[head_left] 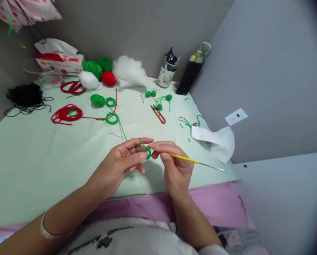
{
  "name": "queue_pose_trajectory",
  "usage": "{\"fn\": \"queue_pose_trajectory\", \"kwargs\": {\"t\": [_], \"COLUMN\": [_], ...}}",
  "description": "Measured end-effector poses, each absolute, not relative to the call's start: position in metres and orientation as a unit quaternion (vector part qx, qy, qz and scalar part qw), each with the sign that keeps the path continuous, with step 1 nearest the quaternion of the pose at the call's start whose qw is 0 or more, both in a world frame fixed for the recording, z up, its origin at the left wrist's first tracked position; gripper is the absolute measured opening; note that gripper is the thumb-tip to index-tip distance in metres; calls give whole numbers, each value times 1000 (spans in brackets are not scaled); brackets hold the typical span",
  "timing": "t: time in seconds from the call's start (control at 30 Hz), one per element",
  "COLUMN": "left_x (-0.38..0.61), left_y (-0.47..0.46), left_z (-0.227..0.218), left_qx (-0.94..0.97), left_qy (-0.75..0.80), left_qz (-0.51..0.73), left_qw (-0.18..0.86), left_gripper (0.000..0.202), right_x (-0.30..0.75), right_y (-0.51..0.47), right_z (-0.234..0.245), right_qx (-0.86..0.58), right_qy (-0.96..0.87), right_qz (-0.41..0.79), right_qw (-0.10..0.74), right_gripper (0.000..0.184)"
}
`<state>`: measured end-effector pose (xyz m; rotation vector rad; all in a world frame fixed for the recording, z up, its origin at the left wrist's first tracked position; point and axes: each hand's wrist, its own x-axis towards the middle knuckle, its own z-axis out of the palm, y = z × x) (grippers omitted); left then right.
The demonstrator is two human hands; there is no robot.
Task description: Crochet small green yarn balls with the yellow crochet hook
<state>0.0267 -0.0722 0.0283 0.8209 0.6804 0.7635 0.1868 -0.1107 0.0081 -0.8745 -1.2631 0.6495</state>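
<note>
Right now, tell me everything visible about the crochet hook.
The crochet hook is slender, with a yellow grip and a silvery, metal-looking shaft at its outer end. The right hand holds it slantwise, that end lower and to the right in view. Its working tip, partly hidden, meets the green yarn piece pinched in the left hand.

You have no word, brand or number here that can be read with certainty. On the near side, your white shirt (137,244) carries dark lettering, set upside down and slanted by the view, beside a dark printed motif (104,242). At the far left, the red-and-white tissue box (60,66) shows small red characters, too blurred for you to make out. On the right wall (270,71), your white card (236,116) bears a small dark mark, its meaning unclear.
</note>
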Motion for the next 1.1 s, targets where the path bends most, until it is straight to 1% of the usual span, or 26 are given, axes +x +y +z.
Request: {"fn": "queue_pose_trajectory", "kwargs": {"t": [0.13, 0.4, 0.5, 0.6, 0.67, 0.8, 0.87, 0.97, 1.03, 1.1], "left_x": [26, 26, 23, 23, 24, 27, 27, 25, 24, 24], "left_y": [-72, -72, -70, -70, -72, -76, -77, -75, -74, -75], "left_z": [28, 32, 33, 31, 29, 26, 26, 28, 30, 31], "left_qx": [361, 300, 277, 293, 336, 431, 440, 420, 405, 399], "left_qy": [311, 306, 300, 295, 306, 329, 338, 352, 356, 359], "left_qz": [344, 344, 336, 341, 350, 370, 371, 354, 350, 361], "left_qw": [809, 836, 849, 843, 819, 754, 745, 758, 766, 762], "left_gripper": [25, 34, 28, 22, 23, 30, 31, 27, 25, 24], "right_x": [188, 193, 197, 199, 197, 190, 188, 189, 190, 191], "right_y": [-109, -106, -103, -103, -105, -111, -112, -109, -107, -108], "right_z": [7, 6, 7, 7, 6, 7, 7, 7, 7, 9], "right_qx": [-376, -368, -382, -372, -358, -387, -397, -374, -361, -374], "right_qy": [-519, -443, -388, -364, -393, -528, -540, -478, -450, -465], "right_qz": [334, 417, 460, 499, 491, 352, 318, 394, 443, 427], "right_qw": [691, 703, 701, 693, 690, 669, 670, 690, 686, 679], "right_gripper": [17, 13, 17, 17, 16, 13, 14, 14, 17, 20]}}
